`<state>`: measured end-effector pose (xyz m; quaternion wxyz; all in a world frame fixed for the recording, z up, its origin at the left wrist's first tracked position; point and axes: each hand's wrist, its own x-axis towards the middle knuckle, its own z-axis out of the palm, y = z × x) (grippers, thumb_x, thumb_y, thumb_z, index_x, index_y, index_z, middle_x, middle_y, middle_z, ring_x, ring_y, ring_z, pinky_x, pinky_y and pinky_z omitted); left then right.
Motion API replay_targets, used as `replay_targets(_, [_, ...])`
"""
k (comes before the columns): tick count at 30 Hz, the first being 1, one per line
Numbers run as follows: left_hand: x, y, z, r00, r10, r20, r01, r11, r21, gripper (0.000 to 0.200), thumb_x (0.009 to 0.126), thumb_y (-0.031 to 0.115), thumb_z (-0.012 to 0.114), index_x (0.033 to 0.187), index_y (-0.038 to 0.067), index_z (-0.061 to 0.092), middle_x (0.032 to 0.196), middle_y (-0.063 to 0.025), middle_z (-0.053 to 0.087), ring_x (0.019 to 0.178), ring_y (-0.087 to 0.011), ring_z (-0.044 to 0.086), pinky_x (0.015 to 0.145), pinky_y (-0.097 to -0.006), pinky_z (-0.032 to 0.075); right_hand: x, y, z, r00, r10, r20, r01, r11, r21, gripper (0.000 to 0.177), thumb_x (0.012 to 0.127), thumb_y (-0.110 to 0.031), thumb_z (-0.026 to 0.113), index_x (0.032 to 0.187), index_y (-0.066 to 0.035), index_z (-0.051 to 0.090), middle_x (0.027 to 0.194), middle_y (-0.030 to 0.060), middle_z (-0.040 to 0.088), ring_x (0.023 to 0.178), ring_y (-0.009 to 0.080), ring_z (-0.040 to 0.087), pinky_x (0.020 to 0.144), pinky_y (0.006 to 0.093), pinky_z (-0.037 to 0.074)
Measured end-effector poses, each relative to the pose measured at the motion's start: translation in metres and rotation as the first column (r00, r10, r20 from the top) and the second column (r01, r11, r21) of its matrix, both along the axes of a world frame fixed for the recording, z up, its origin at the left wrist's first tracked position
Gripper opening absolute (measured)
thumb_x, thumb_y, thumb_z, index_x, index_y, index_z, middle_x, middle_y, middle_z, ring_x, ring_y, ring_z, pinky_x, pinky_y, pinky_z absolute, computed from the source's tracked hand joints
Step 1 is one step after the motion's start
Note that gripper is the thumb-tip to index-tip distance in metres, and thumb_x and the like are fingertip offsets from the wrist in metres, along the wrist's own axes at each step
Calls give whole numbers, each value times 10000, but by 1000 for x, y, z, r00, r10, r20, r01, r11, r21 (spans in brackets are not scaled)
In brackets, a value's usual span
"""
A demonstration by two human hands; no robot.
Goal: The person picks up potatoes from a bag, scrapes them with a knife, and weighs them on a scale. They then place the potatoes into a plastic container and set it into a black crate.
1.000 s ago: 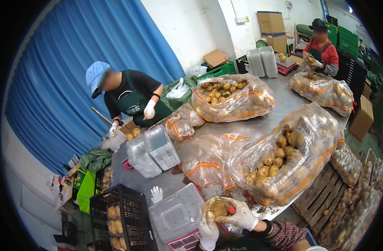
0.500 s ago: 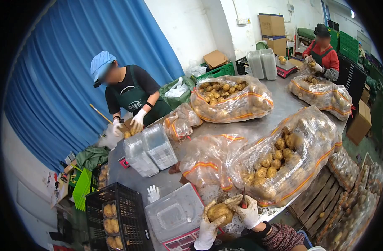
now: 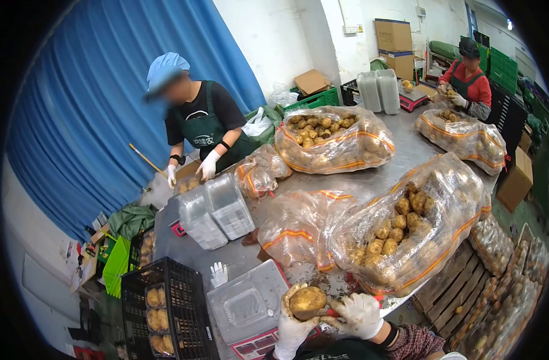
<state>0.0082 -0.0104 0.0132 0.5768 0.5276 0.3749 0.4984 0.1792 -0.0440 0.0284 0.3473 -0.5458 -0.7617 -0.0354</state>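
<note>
My left hand (image 3: 289,327), in a dirty white glove, grips a large potato (image 3: 307,300) at the bottom of the view. My right hand (image 3: 358,315), also gloved, is closed on a small red-handled tool (image 3: 329,312) whose tip touches the potato. Both hands hover over the near edge of the steel table (image 3: 400,150). Just left of them, a clear plastic tray (image 3: 247,306) rests on a scale (image 3: 259,347). A big mesh sack of potatoes (image 3: 406,228) lies open just beyond my right hand.
Across the table, a person in a blue cap and green apron (image 3: 196,126) handles potatoes beside stacked clear trays (image 3: 214,210). Another person in red (image 3: 469,78) works at the far end. More potato sacks (image 3: 331,141) cover the table. A black crate (image 3: 166,312) stands at my left.
My right hand turned so the red tool lies low against the potato. The potato shifted slightly in my left hand. The person in the blue cap straightened up and stepped right.
</note>
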Motion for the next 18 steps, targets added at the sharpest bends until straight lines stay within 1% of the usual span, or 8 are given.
replay_targets(4, [-3,-1,-4,995,39,-96,-37,999,17,834,602,30,848,1288,19,373,1288,-137,484,1137,-225,526,970,-369,454,14,15,-10,980,-197,3,196,980,39,359,674,-421,753,865,-128,673,637,18,518,567,185,526,494,329,407])
replay_targets(7, [-8,2,-8,994,-33,-104,34,999,11,834,593,-3,838,1287,18,376,1280,-136,486,1132,-236,532,968,-377,458,5,5,2,1000,18,18,-19,1000,14,311,729,-392,728,883,-130,660,636,22,530,567,187,544,483,313,417])
replay_targets(9, [-12,4,-7,977,-144,155,170,970,-172,767,651,25,810,1281,49,373,1275,-137,491,1158,-248,518,981,-407,458,9,9,0,996,4,-90,-3,1000,12,293,736,-383,724,865,-127,664,626,32,540,559,200,551,488,323,427])
replay_targets(10, [-13,3,-8,978,-143,152,168,971,-171,767,651,25,810,1281,49,373,1275,-137,491,1158,-248,518,981,-407,458,12,14,-3,980,1,-199,1,1000,7,275,742,-374,721,848,-125,668,617,41,549,551,212,559,493,333,438])
replay_targets(11, [-15,2,-10,915,-123,385,228,943,-241,763,667,94,809,1291,59,370,1266,-146,494,1168,-270,511,988,-423,450,21,25,-2,948,-191,-254,169,980,-104,258,745,-354,724,775,-106,659,610,72,568,550,244,575,508,352,458])
replay_targets(12, [-19,1,-11,804,-76,590,300,908,-292,764,683,164,808,1300,69,368,1258,-156,498,1178,-291,504,995,-439,443,23,28,-8,910,-179,-373,160,984,-82,273,743,-345,730,738,-85,649,600,84,578,553,263,584,511,356,464])
replay_targets(14, [-23,1,-18,822,-99,561,284,924,-254,758,718,291,764,1320,76,356,1256,-181,495,1195,-321,488,997,-465,434,23,17,-11,879,-173,-445,29,950,-312,293,739,-349,733,797,-70,663,686,100,629,618,273,623,554,351,492])
replay_targets(18, [-24,4,-15,808,2,589,268,890,-370,715,759,337,716,1323,81,359,1271,-191,487,1186,-337,490,984,-470,441,12,11,4,835,-31,-549,-98,974,-204,322,749,-354,725,887,-69,665,792,108,660,673,277,645,592,344,510])
